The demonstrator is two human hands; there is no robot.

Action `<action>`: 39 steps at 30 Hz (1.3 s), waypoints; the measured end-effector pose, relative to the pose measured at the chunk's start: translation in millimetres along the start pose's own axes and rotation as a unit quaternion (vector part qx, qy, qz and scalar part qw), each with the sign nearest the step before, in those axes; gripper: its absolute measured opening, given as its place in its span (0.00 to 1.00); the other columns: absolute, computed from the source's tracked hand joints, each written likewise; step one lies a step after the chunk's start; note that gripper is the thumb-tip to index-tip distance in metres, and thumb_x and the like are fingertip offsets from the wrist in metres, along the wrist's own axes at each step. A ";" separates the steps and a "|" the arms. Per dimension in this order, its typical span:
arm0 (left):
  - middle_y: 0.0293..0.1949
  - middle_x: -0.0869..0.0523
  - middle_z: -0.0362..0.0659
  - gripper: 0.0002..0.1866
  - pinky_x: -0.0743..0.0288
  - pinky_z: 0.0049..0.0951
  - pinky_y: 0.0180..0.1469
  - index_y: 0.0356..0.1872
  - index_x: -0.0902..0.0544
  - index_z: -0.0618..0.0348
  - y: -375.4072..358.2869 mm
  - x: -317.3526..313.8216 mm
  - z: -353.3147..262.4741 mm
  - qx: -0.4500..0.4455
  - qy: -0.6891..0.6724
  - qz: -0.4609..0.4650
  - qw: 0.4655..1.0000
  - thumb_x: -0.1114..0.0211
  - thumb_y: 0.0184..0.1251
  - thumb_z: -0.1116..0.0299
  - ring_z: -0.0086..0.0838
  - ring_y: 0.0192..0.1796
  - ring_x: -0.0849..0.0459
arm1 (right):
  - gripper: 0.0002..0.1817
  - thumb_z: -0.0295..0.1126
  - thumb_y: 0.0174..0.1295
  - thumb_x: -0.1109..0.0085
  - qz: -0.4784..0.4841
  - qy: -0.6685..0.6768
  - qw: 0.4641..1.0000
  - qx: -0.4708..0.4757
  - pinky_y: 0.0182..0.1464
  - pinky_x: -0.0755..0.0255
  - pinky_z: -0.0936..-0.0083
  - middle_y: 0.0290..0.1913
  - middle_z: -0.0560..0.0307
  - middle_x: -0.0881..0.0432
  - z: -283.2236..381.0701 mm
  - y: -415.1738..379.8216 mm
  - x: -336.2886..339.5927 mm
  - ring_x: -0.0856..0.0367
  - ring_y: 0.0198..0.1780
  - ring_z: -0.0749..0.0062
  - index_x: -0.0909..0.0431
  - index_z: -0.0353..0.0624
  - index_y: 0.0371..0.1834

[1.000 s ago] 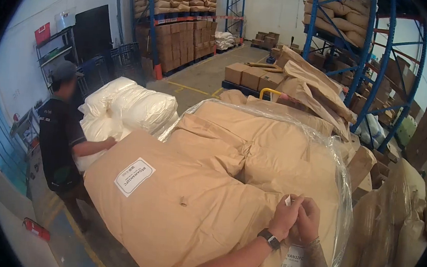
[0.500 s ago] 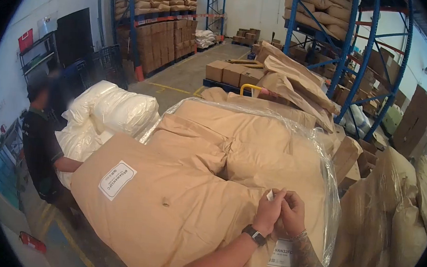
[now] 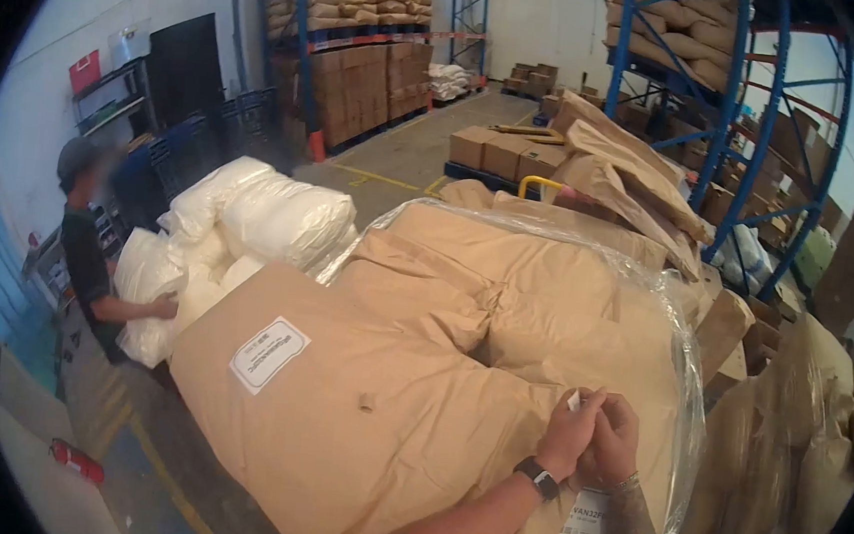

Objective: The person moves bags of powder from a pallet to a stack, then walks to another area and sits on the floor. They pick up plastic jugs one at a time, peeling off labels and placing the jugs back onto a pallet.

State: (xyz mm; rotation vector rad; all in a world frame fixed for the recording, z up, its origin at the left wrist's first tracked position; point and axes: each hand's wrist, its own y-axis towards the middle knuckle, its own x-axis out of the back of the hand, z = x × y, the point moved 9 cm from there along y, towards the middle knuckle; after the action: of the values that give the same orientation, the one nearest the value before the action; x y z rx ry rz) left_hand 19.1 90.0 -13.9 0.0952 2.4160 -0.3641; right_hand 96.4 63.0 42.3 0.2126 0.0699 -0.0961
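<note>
Large brown paper sacks [image 3: 416,407] lie in front of me, partly edged with clear plastic wrap [image 3: 683,388]. My left hand [image 3: 568,434], with a dark watch at the wrist, is closed on a small white piece [image 3: 574,401] above the near sacks. Against it, my right hand [image 3: 614,440] has its fingers pressed together; what they hold, if anything, is hidden. A white label [image 3: 270,355] shows on the left sack, and another label [image 3: 584,517] is partly covered by my right forearm.
A person [image 3: 92,251] stands at the left, touching white wrapped bags [image 3: 270,217]. A red extinguisher [image 3: 78,461] is at lower left. Blue racking [image 3: 748,142] and stacked cartons [image 3: 506,156] stand behind. More brown sacks [image 3: 763,464] are at the right.
The view has shifted, so the sacks and my hands appear farther right and slightly lower. The person at the left has a hand raised onto the white bags. My hands remain together.
</note>
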 end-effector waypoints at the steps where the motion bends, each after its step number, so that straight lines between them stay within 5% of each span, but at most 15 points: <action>1: 0.34 0.19 0.31 0.09 0.27 0.23 0.40 0.39 0.19 0.52 -0.1 1.5 -0.4 -0.002 0.006 -0.002 1.000 0.33 0.77 0.61 0.17 0.37 0.21 | 0.10 0.23 0.74 0.44 0.001 -0.009 1.000 0.001 0.52 0.22 0.79 0.51 0.54 0.12 -0.5 0.5 -0.7 0.16 0.48 0.77 0.20 0.32 0.55; 9: 0.33 0.19 0.32 0.10 0.25 0.23 0.40 0.41 0.21 0.54 1.4 0.2 0.2 -0.008 0.002 0.000 1.000 0.34 0.78 0.60 0.17 0.37 0.21 | 0.09 0.23 0.74 0.44 -0.001 -0.083 0.997 0.007 0.53 0.23 0.79 0.51 0.53 0.12 0.4 2.4 5.0 0.17 0.48 0.77 0.21 0.31 0.53; 39: 0.39 0.17 0.35 0.10 0.23 0.24 0.48 0.45 0.21 0.55 4.0 1.7 6.2 0.010 0.009 0.019 1.000 0.34 0.78 0.60 0.20 0.43 0.18 | 0.09 0.24 0.74 0.44 -0.002 -0.029 1.000 0.001 0.52 0.23 0.78 0.50 0.55 0.13 -4.1 3.3 4.1 0.18 0.48 0.78 0.21 0.31 0.52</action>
State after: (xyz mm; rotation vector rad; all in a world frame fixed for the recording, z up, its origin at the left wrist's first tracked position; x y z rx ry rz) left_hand 22.3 92.0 -20.5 0.1534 2.4242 -0.3724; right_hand 100.6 66.7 38.7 0.2115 0.0121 -0.1067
